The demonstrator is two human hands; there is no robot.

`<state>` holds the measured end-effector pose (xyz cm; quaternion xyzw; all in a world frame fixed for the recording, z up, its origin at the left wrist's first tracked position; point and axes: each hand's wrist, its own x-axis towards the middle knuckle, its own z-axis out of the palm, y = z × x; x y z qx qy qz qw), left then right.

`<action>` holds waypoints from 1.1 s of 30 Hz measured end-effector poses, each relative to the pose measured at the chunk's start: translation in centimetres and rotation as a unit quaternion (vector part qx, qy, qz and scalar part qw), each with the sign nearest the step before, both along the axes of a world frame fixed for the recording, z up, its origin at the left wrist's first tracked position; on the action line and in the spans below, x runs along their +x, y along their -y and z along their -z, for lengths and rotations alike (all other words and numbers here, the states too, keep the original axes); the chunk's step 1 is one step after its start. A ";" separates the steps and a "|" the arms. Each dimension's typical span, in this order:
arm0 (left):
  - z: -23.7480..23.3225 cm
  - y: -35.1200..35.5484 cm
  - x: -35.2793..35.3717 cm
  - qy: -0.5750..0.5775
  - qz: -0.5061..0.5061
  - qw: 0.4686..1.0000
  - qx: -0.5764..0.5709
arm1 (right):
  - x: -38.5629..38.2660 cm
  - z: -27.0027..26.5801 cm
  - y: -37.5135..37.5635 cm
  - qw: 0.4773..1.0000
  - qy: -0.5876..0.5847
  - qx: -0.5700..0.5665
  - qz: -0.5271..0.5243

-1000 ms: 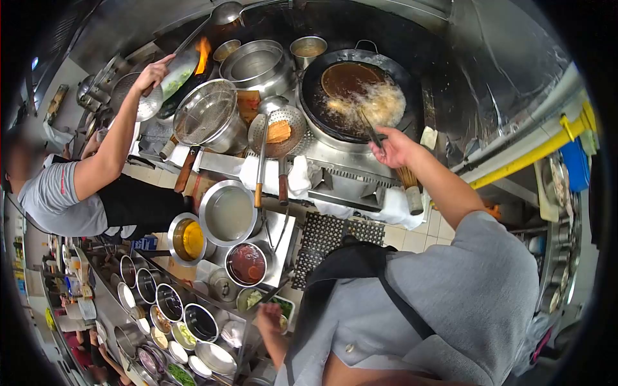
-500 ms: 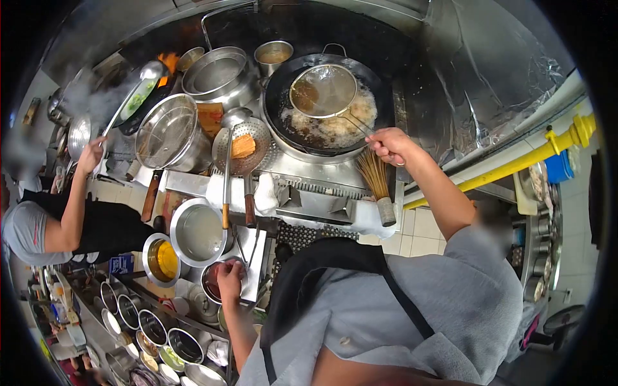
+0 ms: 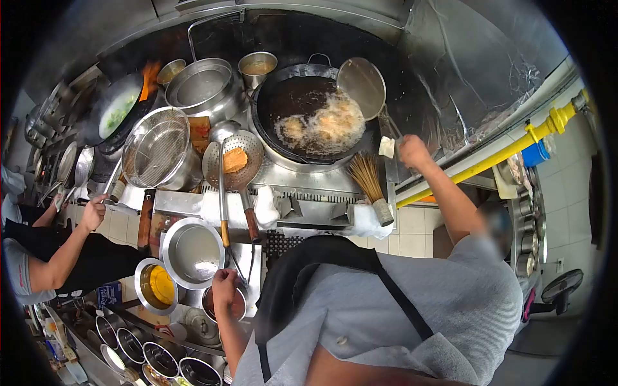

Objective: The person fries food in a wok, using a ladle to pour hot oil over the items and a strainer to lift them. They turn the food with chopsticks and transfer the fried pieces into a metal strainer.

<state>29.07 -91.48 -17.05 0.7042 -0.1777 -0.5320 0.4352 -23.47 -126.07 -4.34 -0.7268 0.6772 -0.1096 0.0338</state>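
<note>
My right hand [image 3: 415, 153] is closed round the handle of a fine mesh strainer [image 3: 362, 89]. The strainer is tilted up at the right rim of a big black wok [image 3: 293, 90]. Pale pieces of food [image 3: 328, 122] bubble in the dark oil below it. At the lower left, my left hand [image 3: 224, 287] has its fingers curled above a bowl of reddish-brown sauce [image 3: 236, 305]; whatever is between them cannot be made out. A perforated skimmer [image 3: 209, 161] carrying a golden-brown fried block [image 3: 235, 160] lies beside the wok, with a ladle [image 3: 224, 130] across it.
A bamboo brush [image 3: 367, 180] leans at the stove's front edge. Left of the wok stand a wire basket [image 3: 156, 148] on a pot and a steel pot [image 3: 198, 83]. Another person's hand [image 3: 94, 212] grips a handle near a second wok [image 3: 120, 109] with flames behind. A yellow pipe [image 3: 476, 166] runs along the right.
The strainer has moved right and tipped up from above the oil to the wok's rim, with my right hand. My left hand stays by the sauce bowl. The other person's ladle has come down.
</note>
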 end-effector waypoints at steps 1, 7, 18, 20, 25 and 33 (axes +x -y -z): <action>0.1 -0.2 0.0 0.018 0.012 1.000 0.008 | 1.5 -0.4 -0.7 0.978 0.071 0.191 0.052; 2.4 -2.3 0.1 0.018 -0.012 1.000 -0.011 | 6.1 -0.6 -5.1 0.833 0.400 0.347 0.162; 2.6 -3.8 -1.4 0.105 0.073 0.991 0.027 | 8.4 2.5 -6.0 0.742 0.535 0.391 0.097; 2.1 -4.0 -2.0 0.133 0.088 0.986 0.038 | 7.8 2.3 -6.6 0.738 0.541 0.392 0.091; 2.2 -4.6 -3.3 0.193 0.128 0.972 0.036 | 5.6 -0.4 -8.1 0.791 0.488 0.363 0.068; 3.3 -4.2 -4.7 0.183 0.126 0.973 0.065 | 6.0 -1.0 -6.8 0.871 0.377 0.306 0.081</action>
